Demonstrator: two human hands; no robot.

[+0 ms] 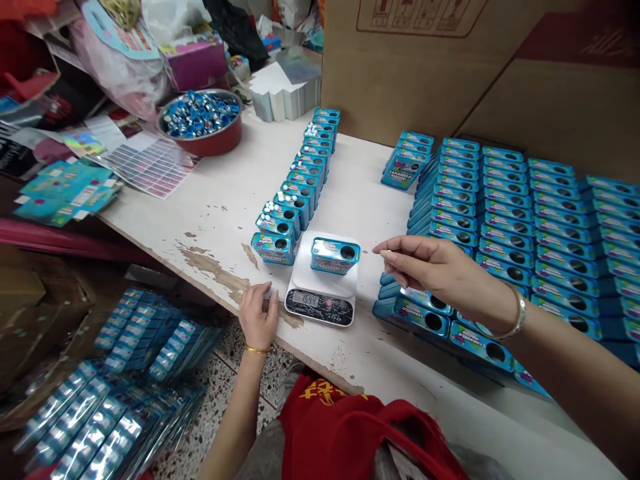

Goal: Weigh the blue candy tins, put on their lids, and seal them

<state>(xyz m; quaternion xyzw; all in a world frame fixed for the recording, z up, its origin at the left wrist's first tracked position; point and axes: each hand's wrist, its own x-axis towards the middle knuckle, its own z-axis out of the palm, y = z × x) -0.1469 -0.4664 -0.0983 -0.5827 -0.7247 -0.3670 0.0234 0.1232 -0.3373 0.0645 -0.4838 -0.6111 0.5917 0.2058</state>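
Observation:
A digital kitchen scale [305, 288] stands on the table with a blue candy tin [333, 257] on its white platform. The tin is upright, with a round dark hole in its top. My left hand [259, 317] rests at the table's front edge, left of the scale, thumb apart from the bent fingers and nothing in it. To the right of the scale hovers my right hand [425, 263], thumb and forefinger brought together in a pinch; whatever may be between the tips is too small to see. Beside the scale runs a row of tins [273, 247], several with small white candies [271, 208] on top.
Many blue tins [510, 230] stand in rows on the right, below a large cardboard box [425, 80]. A red bowl [220, 141] of small blue-and-silver pieces sits at the back left, near printed sheets [155, 163]. Bagged tins [130, 327] lie low on the left.

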